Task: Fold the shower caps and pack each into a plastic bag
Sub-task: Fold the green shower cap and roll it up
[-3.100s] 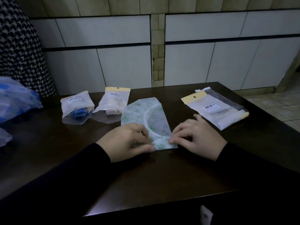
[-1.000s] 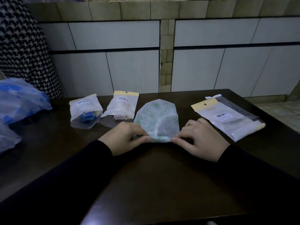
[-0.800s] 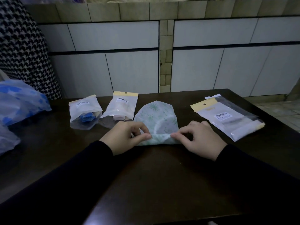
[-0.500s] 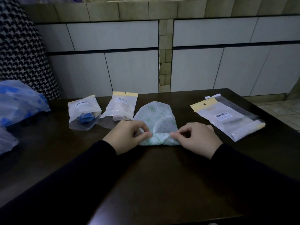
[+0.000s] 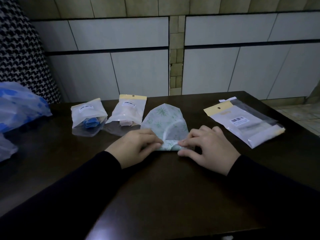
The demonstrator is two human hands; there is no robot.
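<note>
The green-patterned shower cap (image 5: pixel 164 123) has been rolled further from its near edge; the roll is pinched by the left hand (image 5: pixel 136 146) and right hand (image 5: pixel 207 146), now closer together.

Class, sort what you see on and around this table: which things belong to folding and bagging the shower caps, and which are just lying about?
Belongs to the job:
green-patterned shower cap, pinched at its near fold by the left hand and right hand
empty plastic bags
two packed bags

Lying about:
blue-and-white plastic sack
houndstooth fabric
</note>
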